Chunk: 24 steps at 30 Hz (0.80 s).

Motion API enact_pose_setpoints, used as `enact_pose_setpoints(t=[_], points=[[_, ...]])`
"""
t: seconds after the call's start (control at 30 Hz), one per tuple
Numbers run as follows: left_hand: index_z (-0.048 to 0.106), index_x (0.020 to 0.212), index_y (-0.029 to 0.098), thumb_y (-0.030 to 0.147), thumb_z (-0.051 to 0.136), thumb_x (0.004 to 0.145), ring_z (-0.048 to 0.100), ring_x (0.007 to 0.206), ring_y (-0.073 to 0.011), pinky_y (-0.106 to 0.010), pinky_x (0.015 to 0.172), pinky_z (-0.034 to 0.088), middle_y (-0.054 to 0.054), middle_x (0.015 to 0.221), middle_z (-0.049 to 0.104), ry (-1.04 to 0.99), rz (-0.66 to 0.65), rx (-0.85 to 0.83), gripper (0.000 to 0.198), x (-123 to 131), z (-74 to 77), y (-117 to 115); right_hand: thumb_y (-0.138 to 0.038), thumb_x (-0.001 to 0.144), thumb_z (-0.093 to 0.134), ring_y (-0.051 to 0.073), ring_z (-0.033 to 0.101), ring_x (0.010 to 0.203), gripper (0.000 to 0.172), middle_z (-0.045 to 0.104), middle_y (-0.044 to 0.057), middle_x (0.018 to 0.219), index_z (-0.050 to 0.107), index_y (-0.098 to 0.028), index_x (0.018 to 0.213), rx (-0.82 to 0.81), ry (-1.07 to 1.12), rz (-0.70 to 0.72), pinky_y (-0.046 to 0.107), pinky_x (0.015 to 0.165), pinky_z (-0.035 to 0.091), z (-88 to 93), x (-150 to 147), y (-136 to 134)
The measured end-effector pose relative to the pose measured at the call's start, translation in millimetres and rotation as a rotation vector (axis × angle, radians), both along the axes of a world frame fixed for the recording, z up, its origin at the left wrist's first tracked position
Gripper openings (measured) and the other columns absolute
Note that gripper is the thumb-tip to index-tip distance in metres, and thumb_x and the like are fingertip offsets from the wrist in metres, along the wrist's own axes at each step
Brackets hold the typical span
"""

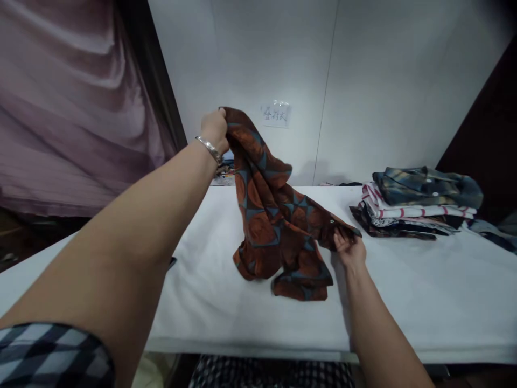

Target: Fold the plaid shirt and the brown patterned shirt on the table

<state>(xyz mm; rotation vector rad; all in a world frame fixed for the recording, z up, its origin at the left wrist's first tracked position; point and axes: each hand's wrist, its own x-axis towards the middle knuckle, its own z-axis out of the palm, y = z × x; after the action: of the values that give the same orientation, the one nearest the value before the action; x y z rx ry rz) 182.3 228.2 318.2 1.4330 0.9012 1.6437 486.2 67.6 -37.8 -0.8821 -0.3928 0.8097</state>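
Observation:
A rust-brown shirt (pixel 262 226) with a blue-grey geometric pattern hangs between my two hands over the white-covered table (pixel 202 302). My left hand (pixel 215 129), with a silver bracelet at the wrist, is raised high and closed on one upper corner of the shirt. Lower down on the right, my right hand (pixel 350 249) grips another edge, near a small button. Folds fall loosely in the middle, and the lowest part of the cloth hangs close to or touches the table; I cannot tell which.
A stack of folded shirts (pixel 420 205), a plaid one on top, sits on the table's right side. Behind the table stands a white wall (pixel 371 97) bearing a paper sign (pixel 276 115). A pink curtain (pixel 72 108) drapes on the left. Some items partly show behind my left wrist.

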Motion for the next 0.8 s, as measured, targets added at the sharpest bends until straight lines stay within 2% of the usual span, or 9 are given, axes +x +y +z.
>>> enact_pose_setpoints(t=[0.1, 0.2, 0.33, 0.47, 0.53, 0.57, 0.67, 0.73, 0.8], points=[[0.054, 0.092, 0.018, 0.026, 0.040, 0.095, 0.060, 0.079, -0.0103, -0.027, 0.076, 0.051, 0.000, 0.076, 0.062, 0.240, -0.100, -0.157, 0.016, 14, -28.1, -4, -0.025, 0.064, 0.068, 0.014, 0.066, 0.072, 0.059, 0.067, -0.002, 0.086, 0.052, -0.028, 0.121, -0.126, -0.060, -0.038, 0.028, 0.064, 0.055, 1.3, -14, 1], [0.057, 0.092, 0.018, 0.030, 0.053, 0.089, 0.063, 0.074, -0.0124, -0.027, 0.070, 0.051, -0.002, 0.080, 0.066, 0.430, -0.213, -0.246, 0.014, 35, -71.6, -8, -0.029, 0.064, 0.072, 0.016, 0.066, 0.076, 0.080, 0.070, 0.002, 0.093, 0.042, -0.027, 0.138, -0.197, -0.259, 0.004, 0.027, 0.064, 0.053, 9.1, -35, -3], [0.058, 0.078, 0.015, 0.033, 0.057, 0.084, 0.063, 0.063, -0.0144, -0.028, 0.063, 0.049, -0.007, 0.077, 0.068, 0.651, -0.235, -0.339, 0.019, 35, -135.8, -18, -0.046, 0.071, 0.071, 0.021, 0.069, 0.085, 0.072, 0.072, 0.009, 0.100, 0.050, -0.021, 0.136, -0.216, -0.472, 0.384, 0.032, 0.072, 0.054, 20.8, -58, -15], [0.064, 0.066, 0.016, 0.043, 0.061, 0.077, 0.063, 0.062, -0.0205, -0.032, 0.065, 0.049, -0.007, 0.063, 0.066, 0.856, -0.270, -0.342, 0.029, -7, -202.0, -56, -0.037, 0.064, 0.079, 0.025, 0.061, 0.110, 0.072, 0.064, 0.008, 0.124, 0.056, -0.023, 0.132, -0.249, -0.837, 0.697, 0.040, 0.094, 0.048, 19.5, -74, -24], [0.071, 0.083, 0.021, 0.048, 0.065, 0.072, 0.067, 0.079, -0.0242, -0.034, 0.076, 0.050, -0.007, 0.083, 0.072, 0.923, -0.283, -0.307, 0.030, -34, -234.6, -87, -0.026, 0.060, 0.079, 0.028, 0.055, 0.118, 0.073, 0.060, 0.007, 0.131, 0.058, -0.023, 0.130, -0.217, -1.022, 0.714, 0.044, 0.103, 0.041, 16.2, -82, -26], [0.070, 0.098, 0.024, 0.052, 0.065, 0.070, 0.066, 0.090, -0.0258, -0.035, 0.082, 0.050, -0.006, 0.097, 0.072, 1.003, -0.260, -0.245, 0.040, -47, -250.1, -103, -0.020, 0.060, 0.075, 0.029, 0.055, 0.119, 0.069, 0.060, 0.006, 0.130, 0.061, -0.023, 0.128, -0.201, -1.091, 0.710, 0.046, 0.105, 0.039, 14.9, -86, -26], [0.055, 0.130, 0.027, 0.051, 0.074, 0.059, 0.052, 0.124, -0.0314, -0.041, 0.102, 0.042, -0.009, 0.137, 0.055, 1.120, -0.246, -0.158, 0.078, -71, -288.9, -143, -0.009, 0.063, 0.057, 0.026, 0.061, 0.109, 0.052, 0.069, 0.004, 0.115, 0.071, -0.024, 0.111, -0.162, -1.119, 0.735, 0.043, 0.100, 0.043, 15.2, -96, -24], [0.056, 0.129, 0.030, 0.042, 0.076, 0.055, 0.045, 0.131, -0.0321, -0.044, 0.105, 0.039, -0.007, 0.144, 0.048, 1.164, -0.220, -0.145, 0.078, -77, -306.4, -156, -0.010, 0.063, 0.052, 0.024, 0.064, 0.099, 0.043, 0.072, 0.002, 0.103, 0.074, -0.024, 0.098, -0.139, -1.014, 0.722, 0.039, 0.093, 0.047, 18.7, -97, -23], [0.066, 0.109, 0.032, 0.032, 0.070, 0.060, 0.051, 0.124, -0.0312, -0.044, 0.101, 0.042, -0.004, 0.133, 0.058, 1.182, -0.157, -0.157, 0.049, -77, -316.4, -155, -0.015, 0.061, 0.054, 0.022, 0.066, 0.088, 0.033, 0.073, 0.001, 0.092, 0.073, -0.022, 0.087, -0.128, -0.817, 0.614, 0.036, 0.084, 0.051, 23.3, -90, -22]])
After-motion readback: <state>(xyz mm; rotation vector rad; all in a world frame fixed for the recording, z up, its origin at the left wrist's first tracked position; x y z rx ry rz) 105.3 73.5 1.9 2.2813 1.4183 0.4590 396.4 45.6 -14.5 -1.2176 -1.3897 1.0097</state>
